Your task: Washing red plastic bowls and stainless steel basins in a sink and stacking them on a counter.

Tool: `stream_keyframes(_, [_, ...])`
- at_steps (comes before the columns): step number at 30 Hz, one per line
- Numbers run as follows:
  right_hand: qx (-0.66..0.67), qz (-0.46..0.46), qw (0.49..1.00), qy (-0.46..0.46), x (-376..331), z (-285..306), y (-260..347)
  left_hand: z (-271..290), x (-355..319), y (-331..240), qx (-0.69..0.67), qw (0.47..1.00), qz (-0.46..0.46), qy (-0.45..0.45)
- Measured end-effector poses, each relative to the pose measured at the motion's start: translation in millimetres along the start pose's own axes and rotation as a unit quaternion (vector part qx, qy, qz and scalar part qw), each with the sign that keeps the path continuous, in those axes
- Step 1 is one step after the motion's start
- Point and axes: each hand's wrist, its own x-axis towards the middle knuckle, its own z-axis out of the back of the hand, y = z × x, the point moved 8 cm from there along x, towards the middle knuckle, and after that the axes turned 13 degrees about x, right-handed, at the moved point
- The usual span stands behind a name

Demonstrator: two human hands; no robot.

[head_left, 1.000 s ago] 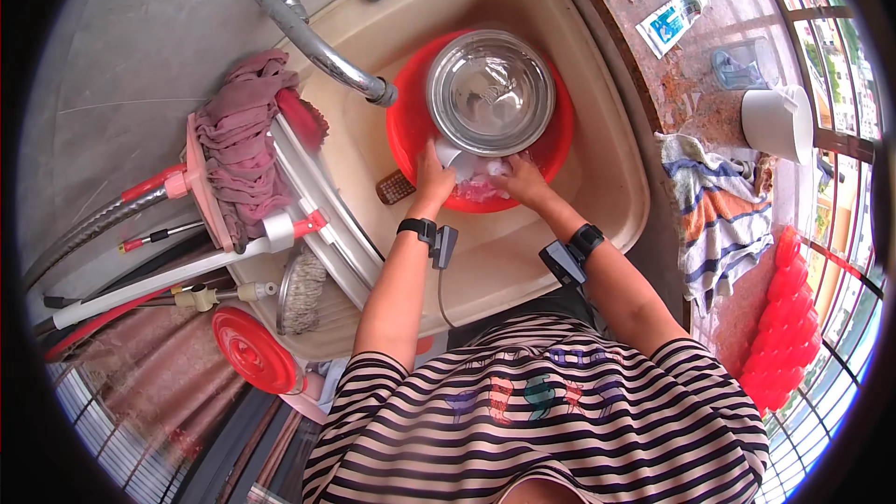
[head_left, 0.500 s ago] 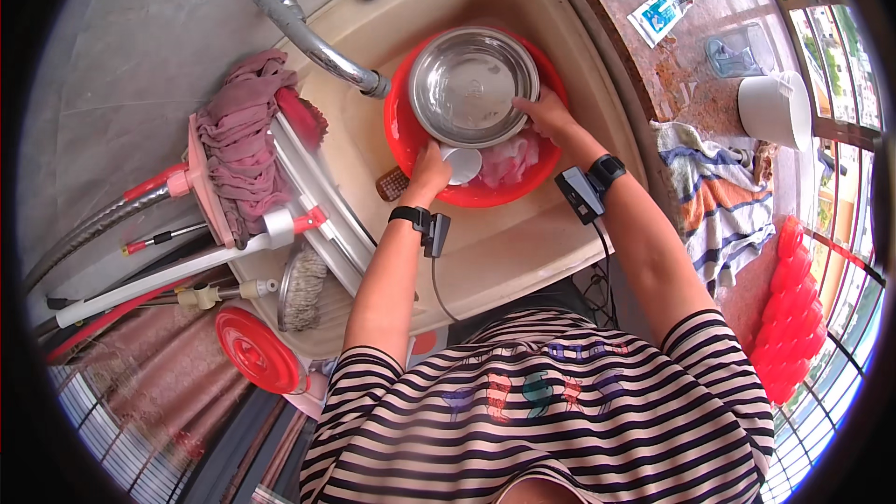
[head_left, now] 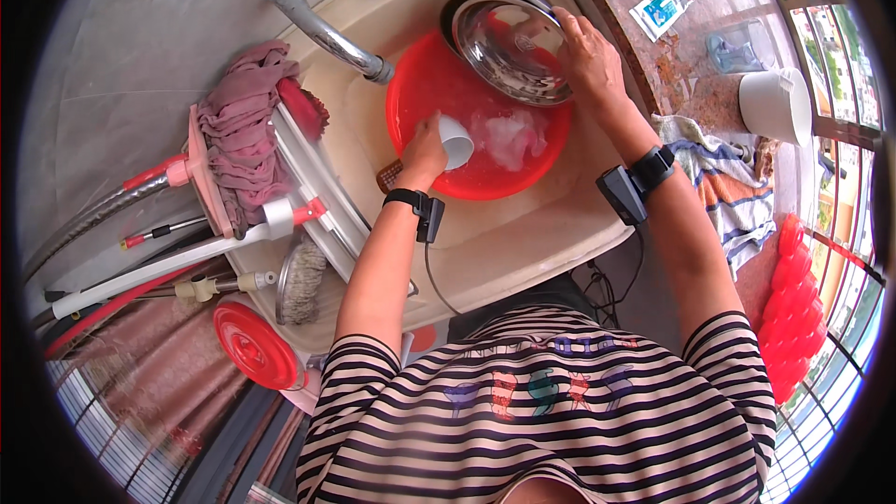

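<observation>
My right hand [head_left: 594, 63] grips the rim of a shiny stainless-steel basin [head_left: 499, 61], tilted up over the far right side of a red plastic basin [head_left: 411, 93]. Closed around a white cup [head_left: 456, 141], my left hand [head_left: 427, 151] is at the near left part of the red basin. The cup's mouth faces right, toward the middle. Pink and white cloth [head_left: 513, 142] lies wet in the water of the red basin. Beside my left wrist, a brown brush-like thing [head_left: 388, 175] shows only in part.
The beige sink [head_left: 495, 238] surrounds the red basin, with a metal faucet [head_left: 327, 37] over its left side. A mop [head_left: 303, 285] and mauve cloth [head_left: 245, 135] crowd the left. On the right ledge are a tube [head_left: 665, 7], a clear cup [head_left: 739, 47], a white container [head_left: 775, 107] and a striped towel [head_left: 714, 187].
The steel basin has moved right and tipped up in my right hand, uncovering the water in the red basin. My left hand stays near its place, with the white cup now turned sideways.
</observation>
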Motion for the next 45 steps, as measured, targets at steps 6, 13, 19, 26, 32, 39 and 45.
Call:
stream_keyframes(6, [-0.016,0.008,1.000,0.005,-10.3,-7.1,8.7,-4.9,4.9,-15.7,0.076,0.996,-0.003,0.040])
stream_keyframes(13, [-0.043,-0.066,0.997,0.025,-32.5,0.3,2.3,-16.9,12.6,-21.4,0.083,0.989,-0.034,0.120])
stream_keyframes(19, [-0.003,-0.105,0.990,0.097,-72.0,-28.9,-2.3,-43.7,21.0,-5.7,0.045,0.994,0.000,0.101])
stream_keyframes(26, [0.068,-0.202,0.968,0.133,-97.7,-84.5,-75.3,1.2,11.9,-17.1,-0.142,0.989,0.029,-0.036])
stream_keyframes(32, [0.066,-0.145,0.986,0.041,-80.8,-37.6,-24.8,46.9,-26.7,-26.7,-0.130,0.985,-0.027,-0.113])
stream_keyframes(39, [0.081,-0.099,0.990,-0.053,-79.1,3.8,-3.6,48.6,-59.1,-29.0,-0.308,0.949,-0.009,-0.073])
stream_keyframes(45, [0.197,-0.203,0.957,-0.069,-121.7,-26.2,-60.4,39.8,-84.5,-40.7,-0.570,0.811,0.110,0.072])
